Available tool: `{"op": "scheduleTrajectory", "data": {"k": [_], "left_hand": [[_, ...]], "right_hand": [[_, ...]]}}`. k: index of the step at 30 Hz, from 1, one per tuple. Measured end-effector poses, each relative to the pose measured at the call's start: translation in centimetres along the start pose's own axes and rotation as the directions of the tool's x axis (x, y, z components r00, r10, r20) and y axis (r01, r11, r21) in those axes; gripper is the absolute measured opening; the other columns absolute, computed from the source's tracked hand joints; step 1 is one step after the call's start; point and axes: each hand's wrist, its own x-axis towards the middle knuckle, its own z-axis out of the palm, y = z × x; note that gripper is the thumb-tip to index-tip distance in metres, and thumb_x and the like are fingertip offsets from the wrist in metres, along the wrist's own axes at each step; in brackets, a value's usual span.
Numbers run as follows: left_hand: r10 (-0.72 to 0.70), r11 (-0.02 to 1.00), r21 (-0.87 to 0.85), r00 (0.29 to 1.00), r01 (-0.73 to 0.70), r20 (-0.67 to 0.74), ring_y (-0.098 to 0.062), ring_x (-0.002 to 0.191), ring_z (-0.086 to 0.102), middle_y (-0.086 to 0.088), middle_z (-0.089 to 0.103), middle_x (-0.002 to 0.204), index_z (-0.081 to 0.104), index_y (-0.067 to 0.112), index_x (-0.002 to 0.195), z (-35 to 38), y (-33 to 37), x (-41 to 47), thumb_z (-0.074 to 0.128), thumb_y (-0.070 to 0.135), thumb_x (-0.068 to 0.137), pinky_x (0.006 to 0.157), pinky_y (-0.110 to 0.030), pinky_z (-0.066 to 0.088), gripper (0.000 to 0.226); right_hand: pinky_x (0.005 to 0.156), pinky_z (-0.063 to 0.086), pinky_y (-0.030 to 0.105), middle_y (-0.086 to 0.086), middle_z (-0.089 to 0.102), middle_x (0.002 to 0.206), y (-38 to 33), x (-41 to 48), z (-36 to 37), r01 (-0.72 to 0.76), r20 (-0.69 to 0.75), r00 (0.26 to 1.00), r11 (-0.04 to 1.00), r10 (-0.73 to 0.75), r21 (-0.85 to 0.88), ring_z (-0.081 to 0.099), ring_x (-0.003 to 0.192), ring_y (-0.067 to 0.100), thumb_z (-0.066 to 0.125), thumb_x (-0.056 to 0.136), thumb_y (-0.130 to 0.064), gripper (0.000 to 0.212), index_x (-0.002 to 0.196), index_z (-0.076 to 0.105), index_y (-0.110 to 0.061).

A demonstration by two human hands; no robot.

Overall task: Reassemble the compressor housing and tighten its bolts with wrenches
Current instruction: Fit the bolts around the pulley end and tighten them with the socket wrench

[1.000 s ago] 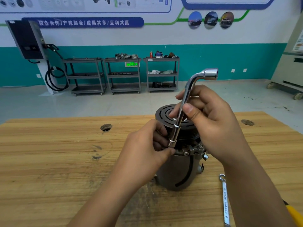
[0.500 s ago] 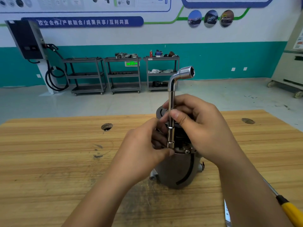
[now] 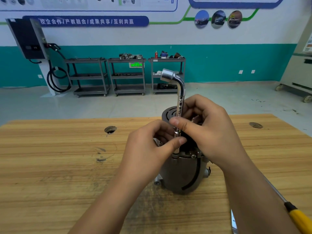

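Reviewer: Grip state, both hands?

Annotator: Right hand (image 3: pixel 211 130) is curled round the shaft of the chrome L-shaped socket wrench (image 3: pixel 180 105), thumb across it. Left hand (image 3: pixel 148 149) pinches the same shaft lower down. Both hold the tool.

Reviewer: Task thing?

Annotator: Grey cylindrical metal compressor housing (image 3: pixel 182 174) stands upright on the light wooden worktop (image 3: pixel 50 166), about midway between its left and right edges. The wrench is upright with its lower end at the housing's top flange. The bolt under it is hidden.

Reviewer: Risks?

Annotator: The socket may sit skewed, then slip and round the bolt head. The housing looks unclamped, so a hard turn could spin or tip it. The left fingers are close to the flange and could get nipped.

Reviewer: Text?

Annotator: Blue wall banner (image 3: pixel 86 21) reads 校企合作/产教融合/成果共享/互利共赢. The green sign (image 3: pixel 136 65) on the carts is too small to read. The flat steel spanner (image 3: pixel 233 222) at the near edge is cut off, lettering unreadable. The yellow-handled screwdriver (image 3: pixel 300 218) at the near right corner shows no marking.
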Motion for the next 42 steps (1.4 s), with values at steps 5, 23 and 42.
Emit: {"op": "scheduleTrajectory", "data": {"k": [5, 23, 42], "left_hand": [[-0.018, 1.0, 0.02, 1.0, 0.017, 0.016, 0.005, 0.064, 0.059, 0.018, 0.066, 0.071, 0.065, 0.025, 0.073, 0.1, 0.0, 0.0, 0.078, 0.026, 0.07, 0.054, -0.005, 0.037, 0.014], [-0.003, 0.994, 0.112, 1.0, 0.005, -0.022, 0.003, 0.069, 0.058, 0.012, 0.064, 0.064, 0.06, 0.025, 0.071, 0.3, 0.1, -0.2, 0.078, 0.032, 0.068, 0.054, -0.005, 0.036, 0.019], [-0.022, 0.985, 0.17, 0.996, 0.007, 0.089, 0.012, 0.068, 0.059, 0.026, 0.066, 0.07, 0.065, 0.037, 0.073, -0.9, 0.5, -0.1, 0.071, 0.018, 0.08, 0.059, -0.003, 0.038, 0.021]], "right_hand": [[0.063, 0.047, 0.014, -0.011, 0.064, 0.079, 0.2, 0.1, 0.0, -0.01, 0.016, 1.0, 1.0, 0.01, 0.017, 0.06, 0.073, 0.001, 0.066, 0.083, -0.025, 0.007, 0.085, 0.06, -0.026], [0.057, 0.044, 0.012, -0.019, 0.063, 0.065, 0.6, 0.2, 0.5, -0.004, -0.112, 0.994, 0.998, 0.012, 0.07, 0.057, 0.061, -0.002, 0.076, 0.075, -0.017, 0.021, 0.074, 0.057, -0.026], [0.081, 0.054, 0.026, -0.005, 0.072, 0.086, 0.1, 0.1, -0.5, -0.027, 0.084, 0.996, 0.99, 0.015, 0.136, 0.068, 0.086, 0.008, 0.056, 0.089, -0.001, 0.023, 0.093, 0.064, -0.023]]}}
